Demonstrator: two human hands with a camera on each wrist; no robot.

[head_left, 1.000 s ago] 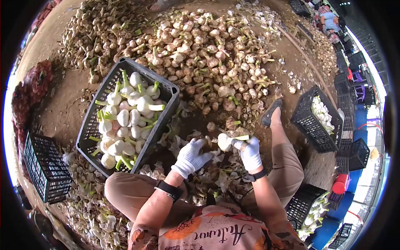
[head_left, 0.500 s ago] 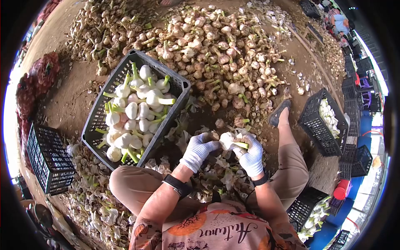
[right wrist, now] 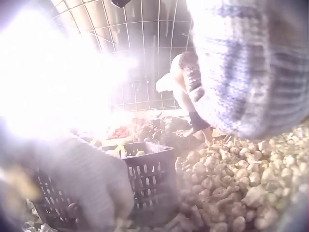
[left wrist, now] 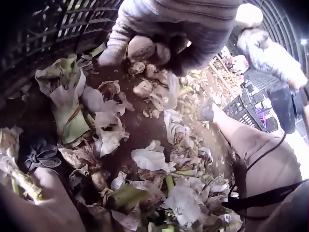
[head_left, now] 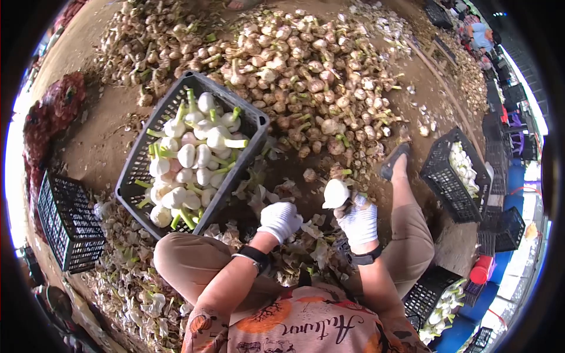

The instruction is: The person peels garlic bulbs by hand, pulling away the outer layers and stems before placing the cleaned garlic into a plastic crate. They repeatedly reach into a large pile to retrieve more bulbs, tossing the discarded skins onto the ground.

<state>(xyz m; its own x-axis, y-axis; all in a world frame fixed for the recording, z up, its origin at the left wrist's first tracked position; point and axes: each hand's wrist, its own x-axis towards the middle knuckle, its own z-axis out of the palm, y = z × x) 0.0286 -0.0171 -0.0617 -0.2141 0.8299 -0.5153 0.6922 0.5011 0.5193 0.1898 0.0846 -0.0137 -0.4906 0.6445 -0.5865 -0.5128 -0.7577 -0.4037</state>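
My right hand, in a white knitted glove, grips a garlic bulb by its stem end, with the smooth white head pointing away from me. The same bulb shows at the top of the left wrist view, above the gloved right hand. My left hand, also gloved, is apart from the bulb, its fingers curled in, over the loose skins between my legs. Nothing shows in its grip. Left of it stands a black crate holding peeled white garlic with green stems.
A large heap of unpeeled garlic spreads over the ground ahead. An upright black crate stands at far left, near red mesh sacks. More crates of white garlic, such as one crate, stand at right. Another person is far off.
Both hands were together at the bulb half a second ago. The left has drawn back and curled its fingers; the right has turned the bulb head-outward, and its outer skin now looks smooth and clean.
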